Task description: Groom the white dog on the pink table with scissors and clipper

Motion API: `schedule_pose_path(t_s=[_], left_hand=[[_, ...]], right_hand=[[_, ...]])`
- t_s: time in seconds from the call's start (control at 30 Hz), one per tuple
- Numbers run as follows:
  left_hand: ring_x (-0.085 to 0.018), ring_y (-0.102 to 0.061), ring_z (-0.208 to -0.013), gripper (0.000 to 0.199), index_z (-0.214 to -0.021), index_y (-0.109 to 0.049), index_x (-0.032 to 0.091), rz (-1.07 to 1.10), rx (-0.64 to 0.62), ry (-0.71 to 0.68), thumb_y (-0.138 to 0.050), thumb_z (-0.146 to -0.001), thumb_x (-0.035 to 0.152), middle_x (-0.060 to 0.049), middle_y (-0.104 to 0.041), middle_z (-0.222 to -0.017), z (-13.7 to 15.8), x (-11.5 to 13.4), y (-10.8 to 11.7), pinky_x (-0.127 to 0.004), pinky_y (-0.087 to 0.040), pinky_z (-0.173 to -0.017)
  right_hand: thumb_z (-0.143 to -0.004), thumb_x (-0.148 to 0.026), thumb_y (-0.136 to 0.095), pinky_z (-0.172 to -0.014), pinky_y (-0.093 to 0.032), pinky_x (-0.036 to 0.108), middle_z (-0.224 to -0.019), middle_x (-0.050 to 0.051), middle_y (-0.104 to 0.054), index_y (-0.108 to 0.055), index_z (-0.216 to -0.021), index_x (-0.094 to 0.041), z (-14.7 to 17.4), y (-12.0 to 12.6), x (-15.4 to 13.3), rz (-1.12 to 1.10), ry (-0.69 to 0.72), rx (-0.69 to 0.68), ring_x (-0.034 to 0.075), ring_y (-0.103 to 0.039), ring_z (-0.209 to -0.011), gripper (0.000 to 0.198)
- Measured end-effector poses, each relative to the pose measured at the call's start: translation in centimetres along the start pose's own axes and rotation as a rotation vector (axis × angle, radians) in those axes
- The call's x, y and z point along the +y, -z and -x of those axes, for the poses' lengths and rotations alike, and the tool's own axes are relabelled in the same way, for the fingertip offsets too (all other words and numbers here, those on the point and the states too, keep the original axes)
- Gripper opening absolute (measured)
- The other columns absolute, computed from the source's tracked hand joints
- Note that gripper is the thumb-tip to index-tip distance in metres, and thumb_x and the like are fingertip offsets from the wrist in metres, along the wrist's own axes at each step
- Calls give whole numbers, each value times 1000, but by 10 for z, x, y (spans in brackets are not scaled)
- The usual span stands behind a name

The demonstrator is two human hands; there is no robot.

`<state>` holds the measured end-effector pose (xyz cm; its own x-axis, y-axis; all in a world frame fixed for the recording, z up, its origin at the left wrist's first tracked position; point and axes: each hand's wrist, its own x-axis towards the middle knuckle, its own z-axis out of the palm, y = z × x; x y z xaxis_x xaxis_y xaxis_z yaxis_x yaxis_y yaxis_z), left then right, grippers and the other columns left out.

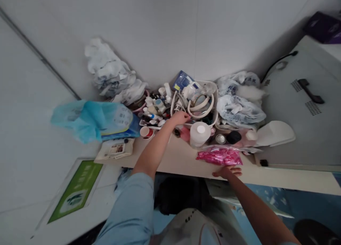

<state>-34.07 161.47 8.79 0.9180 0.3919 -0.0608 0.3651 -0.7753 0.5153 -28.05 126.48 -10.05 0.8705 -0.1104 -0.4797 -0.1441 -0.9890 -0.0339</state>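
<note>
My left hand (181,118) reaches over the near-left side of a white plastic basket (216,92). Its fingers are curled down; what they hold, if anything, is hidden. Inside the basket lie a coiled grey cable (181,101), a white headband-shaped loop (201,113) and a blue box (183,80) leaning at the back. Just in front stands a white round-topped bottle (199,134). My right hand (228,172) rests at the table's front edge, thumb and fingers apart and holding nothing. Against it lies a clear bag of shiny pink pieces (220,156).
Left of the basket are several small bottles and tubes, a red paper cup (146,132) and a blue plastic package (117,120). White plastic bags (239,108) sit to the right, beside a grey metal cabinet (301,124). A wall closes off the back.
</note>
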Motion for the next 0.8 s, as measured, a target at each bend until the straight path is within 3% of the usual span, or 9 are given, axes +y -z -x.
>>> schedule_pose_path(t_s=[0.07, 0.13, 0.27, 0.33, 0.4, 0.5, 0.6, 0.7, 0.8], left_hand=[[-23, -65, -84, 22, -90, -73, 18, -119, -183, 26, -64, -76, 32, -8, -72, -90, -19, 4, 4, -29, -48, -78], [-25, -64, -92, 29, -95, -72, 18, -172, -222, -14, -70, -70, 32, -9, -71, -97, -30, 2, 0, -30, -48, -83], [-28, -51, -121, 60, -115, -64, 16, -122, -38, -162, -78, -60, 34, -13, -56, -129, -30, -7, -9, -32, -41, -104], [-27, -49, -124, 52, -114, -64, 15, -109, 47, -155, -74, -66, 33, -14, -51, -135, -27, -3, -8, -34, -40, -106], [-26, -55, -116, 29, -102, -68, 14, -140, 115, -47, -60, -78, 29, -14, -57, -125, -27, 11, -1, -34, -43, -101], [-27, -62, -98, 23, -84, -69, 13, -244, 155, 77, -49, -84, 25, -15, -65, -99, -41, 42, 15, -37, -47, -91], [-27, -62, -97, 23, -84, -68, 13, -251, 242, -15, -49, -85, 26, -14, -67, -92, -76, 67, 31, -37, -46, -91], [-24, -60, -106, 28, -103, -65, 13, -172, 345, -32, -43, -88, 21, -14, -67, -106, -125, 68, 41, -34, -44, -94], [-27, -61, -108, 29, -107, -65, 9, -174, 110, 173, -53, -82, 20, -19, -67, -108, -161, 46, 44, -33, -45, -91]], right_hand=[[-15, -40, -92, -103, -5, 73, -146, 43, 15, -1, -149, 1, -1, -6, -1, 27, -79, 18, 52, 11, -139, 167], [-16, -37, -92, -106, -4, 69, -148, 41, 15, -2, -149, -1, -1, -10, 0, 30, -94, 21, 50, 13, -139, 165], [-16, -31, -92, -109, -6, 66, -151, 38, 10, -8, -150, -3, 0, -13, 3, -41, -77, 7, 50, 15, -139, 161], [-16, -31, -92, -107, -6, 69, -150, 39, 10, -8, -150, -4, 1, -13, 4, -26, -80, 18, 51, 14, -139, 161], [-15, -30, -92, -105, -5, 72, -150, 39, 11, -6, -150, -6, 2, -15, 4, -26, -78, 15, 51, 13, -139, 162], [-14, -29, -91, -105, -4, 73, -150, 39, 13, -5, -150, -7, 2, -18, 4, -41, -77, -2, 50, 12, -140, 162], [-17, -34, -90, -107, -5, 70, -151, 37, 14, -4, -149, -5, 2, -21, 4, 19, -100, -7, 48, 11, -141, 161], [-18, -39, -89, -109, -7, 67, -152, 35, 13, -6, -149, -4, 1, -22, 4, 45, -101, -31, 47, 11, -141, 159], [-18, -36, -88, -111, -8, 64, -152, 33, 11, -9, -150, -5, 2, -22, 2, 65, -114, -56, 46, 11, -141, 157]])
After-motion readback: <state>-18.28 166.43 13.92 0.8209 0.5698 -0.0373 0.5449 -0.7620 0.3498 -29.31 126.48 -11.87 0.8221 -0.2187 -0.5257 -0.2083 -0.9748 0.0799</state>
